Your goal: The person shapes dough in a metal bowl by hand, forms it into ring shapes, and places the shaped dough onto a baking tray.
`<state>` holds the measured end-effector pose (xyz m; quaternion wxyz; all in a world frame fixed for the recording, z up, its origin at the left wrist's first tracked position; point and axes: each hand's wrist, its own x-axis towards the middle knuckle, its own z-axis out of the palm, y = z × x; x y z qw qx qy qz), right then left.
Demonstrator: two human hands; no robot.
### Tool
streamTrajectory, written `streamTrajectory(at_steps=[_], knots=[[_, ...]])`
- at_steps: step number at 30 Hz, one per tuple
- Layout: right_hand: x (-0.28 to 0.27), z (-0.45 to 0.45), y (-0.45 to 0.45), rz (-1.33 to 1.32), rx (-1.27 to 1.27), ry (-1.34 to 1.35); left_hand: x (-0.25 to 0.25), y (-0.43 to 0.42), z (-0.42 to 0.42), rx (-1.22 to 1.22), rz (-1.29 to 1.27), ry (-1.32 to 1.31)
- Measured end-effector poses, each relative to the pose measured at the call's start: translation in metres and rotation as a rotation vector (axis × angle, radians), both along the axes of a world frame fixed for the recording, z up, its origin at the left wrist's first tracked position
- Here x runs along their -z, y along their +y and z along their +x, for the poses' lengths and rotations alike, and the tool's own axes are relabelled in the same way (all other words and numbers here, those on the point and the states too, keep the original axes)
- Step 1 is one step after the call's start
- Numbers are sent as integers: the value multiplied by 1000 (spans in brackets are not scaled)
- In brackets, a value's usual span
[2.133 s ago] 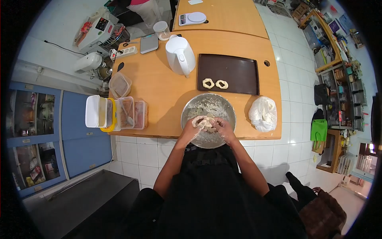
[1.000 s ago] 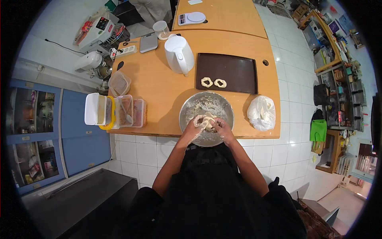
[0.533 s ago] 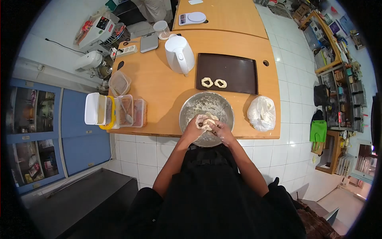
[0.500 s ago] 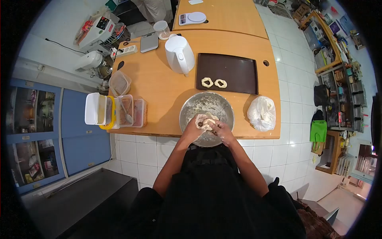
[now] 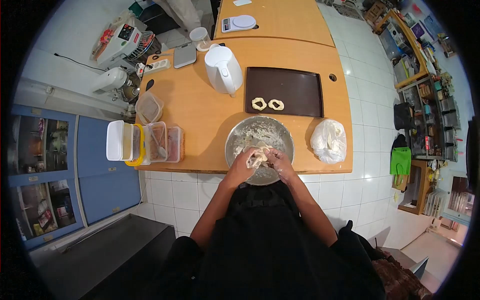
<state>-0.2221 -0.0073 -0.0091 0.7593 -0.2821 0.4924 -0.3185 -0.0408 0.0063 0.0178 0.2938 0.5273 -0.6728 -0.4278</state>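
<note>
A piece of pale dough is held between my two hands over a steel bowl at the table's front edge. Flour coats the bowl's inside and my fingers. My left hand curls round the dough's left side, and my right hand pinches its right side. Behind the bowl lies a dark baking tray, bearing two dough rings side by side near its front left corner. A tied white plastic bag sits to the right of the bowl.
A white kettle stands left of the tray. Plastic containers line the table's left front. Farther back are a grey scale, a jar and a white scale. Another person's legs show beyond the table.
My fingers have shifted round the dough, which is less visible between them. The view has moved slightly. Beyond the table, the other person's legs have changed position.
</note>
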Motion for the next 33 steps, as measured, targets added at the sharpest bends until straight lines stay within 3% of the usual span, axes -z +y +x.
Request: streamTrajectory(at_steps=[1,4,7,16,30,33], knots=[[1,0,0,-17,-8,10,3,4,2,-9,-93,-90],[-2,1,-2,-64,-33,38,9,5,-4,-195,38,269],[1,3,2,-120,-55,60,13,6,-3,-270,177,310],[25,7,4,-243,-93,238,9,-4,0,-266,268,11],[33,8,-1,-350,-143,320,24,-7,-3,-282,147,-21],[39,12,1,-313,-7,212,14,-9,-3,-283,153,-36]])
